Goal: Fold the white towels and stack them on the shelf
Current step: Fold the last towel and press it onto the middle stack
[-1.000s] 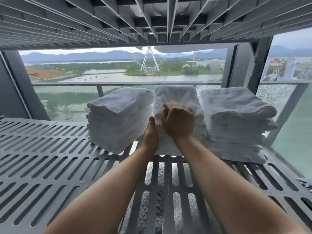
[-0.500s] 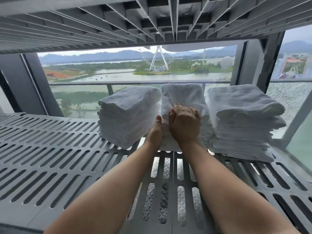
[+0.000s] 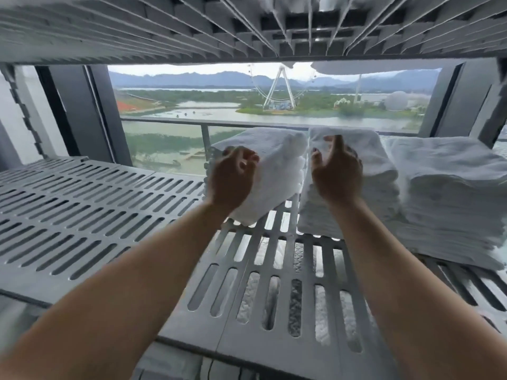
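Three stacks of folded white towels stand side by side on the grey slotted shelf (image 3: pixel 115 215). My left hand (image 3: pixel 233 179) hovers in front of the left stack (image 3: pixel 277 160), fingers loosely curled and holding nothing; whether it touches the towels is unclear. My right hand (image 3: pixel 334 171) is raised in front of the middle stack (image 3: pixel 367 157), fingers relaxed and apart, also holding nothing. The right stack (image 3: pixel 452 198) is the widest and lies apart from both hands. Both hands are a little blurred.
Another slotted shelf (image 3: pixel 192 28) hangs low overhead. Dark window posts (image 3: pixel 79 113) and a railing (image 3: pixel 170 122) stand behind the stacks. The shelf's left half holds nothing. White fabric shows through the slots below (image 3: pixel 274 305).
My right hand has lifted off the top of the middle stack. My left hand has left that stack's side and moved left, in front of the left stack. The view has moved closer.
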Tool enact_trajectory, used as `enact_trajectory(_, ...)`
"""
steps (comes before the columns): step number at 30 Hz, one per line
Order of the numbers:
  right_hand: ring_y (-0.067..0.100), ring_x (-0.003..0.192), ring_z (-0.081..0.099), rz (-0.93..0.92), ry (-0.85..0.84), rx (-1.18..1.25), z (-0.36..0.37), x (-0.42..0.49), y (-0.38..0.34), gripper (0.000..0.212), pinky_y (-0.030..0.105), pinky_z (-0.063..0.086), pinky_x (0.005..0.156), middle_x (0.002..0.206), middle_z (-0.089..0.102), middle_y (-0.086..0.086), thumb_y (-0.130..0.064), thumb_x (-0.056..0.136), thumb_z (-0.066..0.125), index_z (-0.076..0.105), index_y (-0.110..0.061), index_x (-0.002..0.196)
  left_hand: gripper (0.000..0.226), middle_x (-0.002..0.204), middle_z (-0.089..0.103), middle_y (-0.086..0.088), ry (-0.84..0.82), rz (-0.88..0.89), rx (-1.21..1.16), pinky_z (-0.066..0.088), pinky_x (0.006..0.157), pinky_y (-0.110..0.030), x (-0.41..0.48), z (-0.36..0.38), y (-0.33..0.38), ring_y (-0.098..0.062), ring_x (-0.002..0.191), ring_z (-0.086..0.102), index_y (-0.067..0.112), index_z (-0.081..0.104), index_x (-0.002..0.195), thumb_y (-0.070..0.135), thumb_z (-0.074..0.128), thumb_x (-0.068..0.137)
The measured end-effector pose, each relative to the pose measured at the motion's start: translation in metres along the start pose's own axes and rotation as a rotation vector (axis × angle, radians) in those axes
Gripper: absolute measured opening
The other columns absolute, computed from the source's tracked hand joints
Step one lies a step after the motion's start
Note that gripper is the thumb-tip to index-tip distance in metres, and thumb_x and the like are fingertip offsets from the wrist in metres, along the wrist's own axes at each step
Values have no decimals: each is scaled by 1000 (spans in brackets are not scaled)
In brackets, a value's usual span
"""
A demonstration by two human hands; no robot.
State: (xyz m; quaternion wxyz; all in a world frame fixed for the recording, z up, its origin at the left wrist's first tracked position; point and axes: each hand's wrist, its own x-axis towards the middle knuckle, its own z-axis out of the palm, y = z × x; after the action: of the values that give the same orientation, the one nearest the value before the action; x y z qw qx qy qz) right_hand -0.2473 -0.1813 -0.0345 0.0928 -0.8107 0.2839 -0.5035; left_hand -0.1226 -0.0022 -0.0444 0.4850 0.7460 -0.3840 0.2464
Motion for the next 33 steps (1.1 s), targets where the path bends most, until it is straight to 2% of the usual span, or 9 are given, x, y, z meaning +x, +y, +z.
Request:
enact_trajectory(5,31,111,57,-156,-88,-20,31,-3,-59,39,40,42,98,116,64,11,-43,92,53,54,-21,124,29,114,62,-12,162,-185,-51,43,87,-33,55,-33,-54,-27,103,60,13,66,107,36,48,101)
enact_trajectory(9,31,113,55,-236,-113,-189,67,-4,-105,42,43,35,103,117,63,10,-50,91,50,56,-24,124,34,106,67,-14,159,-527,-332,42,90,-36,86,-40,-111,-31,104,59,16,63,104,43,42,102)
enact_trajectory(12,31,114,55,-192,-173,-186,92,1,-133,46,42,39,99,121,62,10,-52,92,48,55,-24,129,48,105,66,-11,43,-596,-423,44,98,-39,93,-32,-149,-32,107,59,13,59,129,48,39,102)
enact_trajectory(16,34,119,53,-82,-273,-272,116,14,-154,56,44,39,101,130,58,12,-60,95,36,52,-25,135,66,136,60,-10,-145,-634,-528,38,110,-41,97,-13,-172,-29,123,55,16,61,132,64,35,94)
enact_trajectory(23,37,128,46,140,-430,-383,127,42,-172,56,49,35,106,140,50,17,-53,97,30,55,-21,135,71,131,63,-14,-393,-765,-769,40,111,-46,105,17,-177,-30,119,59,14,62,131,68,31,97)
enact_trajectory(26,39,138,34,199,-590,-434,133,47,-167,48,54,27,113,150,39,19,-37,99,32,46,-22,142,78,99,74,-14,-619,-846,-831,55,77,-30,97,26,-170,-22,85,74,13,69,109,75,25,94)
enact_trajectory(28,37,144,28,295,-598,-412,133,53,-159,52,53,18,118,156,33,17,-35,98,32,42,-20,147,81,74,74,-8,-785,-900,-865,52,61,-28,93,27,-160,-21,64,72,16,69,95,82,22,89)
enact_trajectory(30,37,141,34,330,-571,-411,130,62,-150,51,53,22,118,154,37,17,-31,96,36,46,-18,144,85,83,74,-8,-916,-893,-879,55,64,-32,94,27,-157,-25,76,73,14,65,102,86,24,85)
enact_trajectory(33,37,137,40,346,-562,-410,129,68,-140,49,53,26,116,149,44,17,-35,96,40,45,-17,141,92,111,69,-12,-938,-845,-791,54,89,-46,101,29,-162,-34,105,65,14,63,117,88,21,83)
